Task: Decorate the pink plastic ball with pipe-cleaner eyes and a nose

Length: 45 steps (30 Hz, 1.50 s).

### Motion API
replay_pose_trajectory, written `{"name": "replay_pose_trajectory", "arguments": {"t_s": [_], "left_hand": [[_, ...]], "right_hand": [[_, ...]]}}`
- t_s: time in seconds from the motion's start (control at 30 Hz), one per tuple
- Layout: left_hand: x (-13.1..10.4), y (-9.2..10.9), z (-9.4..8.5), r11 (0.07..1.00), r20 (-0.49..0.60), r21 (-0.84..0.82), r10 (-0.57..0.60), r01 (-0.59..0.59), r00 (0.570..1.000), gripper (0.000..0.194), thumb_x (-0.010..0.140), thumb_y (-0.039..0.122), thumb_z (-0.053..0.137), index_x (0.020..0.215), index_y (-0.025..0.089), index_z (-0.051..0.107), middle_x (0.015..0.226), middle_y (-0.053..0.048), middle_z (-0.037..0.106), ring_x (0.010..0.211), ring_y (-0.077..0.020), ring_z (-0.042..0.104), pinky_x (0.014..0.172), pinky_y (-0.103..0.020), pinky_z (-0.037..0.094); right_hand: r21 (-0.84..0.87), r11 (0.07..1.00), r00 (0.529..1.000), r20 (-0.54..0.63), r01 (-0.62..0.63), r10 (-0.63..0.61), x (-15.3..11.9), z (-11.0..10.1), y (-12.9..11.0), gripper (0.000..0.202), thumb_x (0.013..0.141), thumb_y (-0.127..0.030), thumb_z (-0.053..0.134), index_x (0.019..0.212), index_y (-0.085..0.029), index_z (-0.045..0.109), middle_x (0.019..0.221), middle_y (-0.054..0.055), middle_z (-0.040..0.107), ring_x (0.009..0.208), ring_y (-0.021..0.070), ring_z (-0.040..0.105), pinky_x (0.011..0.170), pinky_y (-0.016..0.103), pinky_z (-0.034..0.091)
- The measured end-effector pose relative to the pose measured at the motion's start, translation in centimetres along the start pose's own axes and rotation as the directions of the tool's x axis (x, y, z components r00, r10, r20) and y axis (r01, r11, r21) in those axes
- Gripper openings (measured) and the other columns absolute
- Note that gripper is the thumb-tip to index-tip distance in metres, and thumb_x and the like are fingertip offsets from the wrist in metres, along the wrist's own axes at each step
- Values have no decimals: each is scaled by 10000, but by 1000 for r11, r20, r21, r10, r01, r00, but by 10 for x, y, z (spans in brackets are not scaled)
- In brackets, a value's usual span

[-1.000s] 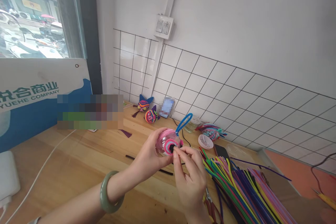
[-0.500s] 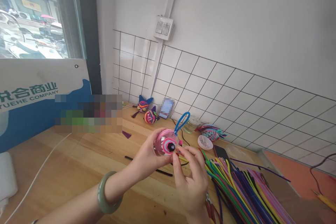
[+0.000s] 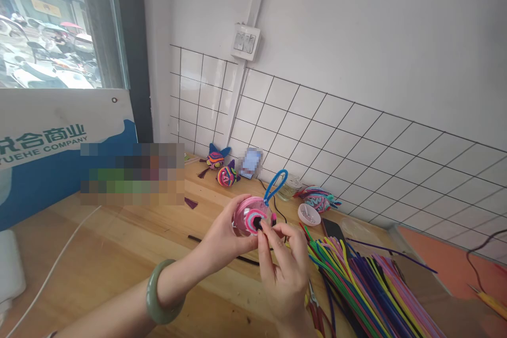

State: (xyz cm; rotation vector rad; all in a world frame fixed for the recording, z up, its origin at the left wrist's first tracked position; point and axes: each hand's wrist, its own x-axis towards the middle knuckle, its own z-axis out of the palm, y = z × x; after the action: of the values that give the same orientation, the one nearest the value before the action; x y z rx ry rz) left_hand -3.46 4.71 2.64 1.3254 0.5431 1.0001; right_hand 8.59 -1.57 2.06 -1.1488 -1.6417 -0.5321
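My left hand wraps round a clear, rounded pipe-cleaner craft with a pink fuzzy rim. A blue pipe-cleaner loop sticks up from its top right. On the side facing me is a pink and pale-blue coil with a black centre. My right hand has thumb and forefinger pinched together at that black centre, partly covering it. Just behind the right hand lies a bundle of coloured pipe cleaners, and scissors are partly hidden beside the wrist.
Two finished striped crafts and a phone stand against the tiled wall. A glass jar, a pink bowl, another yarn-like craft and a dark phone sit farther right. A white cable crosses the left.
My right hand has shifted slightly left, and its fingertips now cover part of the black centre. My left hand keeps its hold on the craft.
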Motion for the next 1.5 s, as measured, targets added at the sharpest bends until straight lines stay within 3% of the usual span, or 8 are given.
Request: {"name": "replay_pose_trajectory", "arguments": {"t_s": [0.33,0.53,0.77,0.97,1.13,1.23,1.4,1.5], "left_hand": [[0,-2,0,997,-61,82,17,-12,998,685,644,260,769,1234,188,428,1220,-120,582,1027,-234,608,806,-293,519],[3,-2,-3,999,-32,44,32,-31,999,679,625,275,791,1208,197,450,1169,-93,606,1001,-218,610,819,-290,509],[12,-6,-14,996,43,-84,-40,43,998,700,598,265,815,1205,190,474,1183,-98,598,1053,-229,579,895,-338,469],[14,-8,-17,978,85,-194,-63,78,994,671,623,235,804,1208,192,479,1168,-93,598,1016,-212,587,882,-338,468],[16,-10,-18,973,85,-218,-60,77,995,656,626,230,802,1202,196,490,1162,-91,595,1012,-211,583,856,-331,479],[17,-10,-19,974,78,-213,-60,76,995,667,616,253,807,1205,202,497,1168,-93,595,1021,-220,580,851,-335,481],[15,-9,-18,971,109,-215,-80,102,991,679,643,281,789,1241,213,474,1211,-102,577,1053,-236,570,846,-344,488],[12,-7,-17,963,145,-232,-103,135,984,648,690,296,755,1260,226,453,1262,-109,542,1093,-252,552,855,-364,490]], "right_hand": [[-159,981,994,40,112,-107,-2,-1,4,389,792,-42,609,1163,-163,603,856,86,558,812,217,527,699,407,434],[164,977,991,39,-133,128,-5,-1,1,428,848,-58,518,1229,-246,569,939,69,548,841,179,560,682,330,483],[453,692,797,73,-562,600,-6,-7,4,289,849,-254,578,1133,-221,612,985,62,611,913,178,594,778,327,507],[648,446,631,70,-618,772,0,-8,17,182,721,-293,725,854,-210,632,820,9,614,773,140,590,701,281,485],[679,517,758,89,-521,647,2,-15,24,269,723,-298,727,589,-183,524,586,-44,489,569,97,472,561,249,401],[667,535,768,87,-518,635,3,-18,25,441,866,-392,546,497,-183,426,511,-43,419,525,97,429,544,256,382],[413,535,648,206,-737,734,4,-12,32,268,793,-428,625,839,-164,628,842,60,655,812,190,620,721,322,509],[413,491,631,349,-767,693,2,-6,34,447,762,-417,663,1132,-186,563,1158,116,623,1056,245,602,853,389,522]]}}
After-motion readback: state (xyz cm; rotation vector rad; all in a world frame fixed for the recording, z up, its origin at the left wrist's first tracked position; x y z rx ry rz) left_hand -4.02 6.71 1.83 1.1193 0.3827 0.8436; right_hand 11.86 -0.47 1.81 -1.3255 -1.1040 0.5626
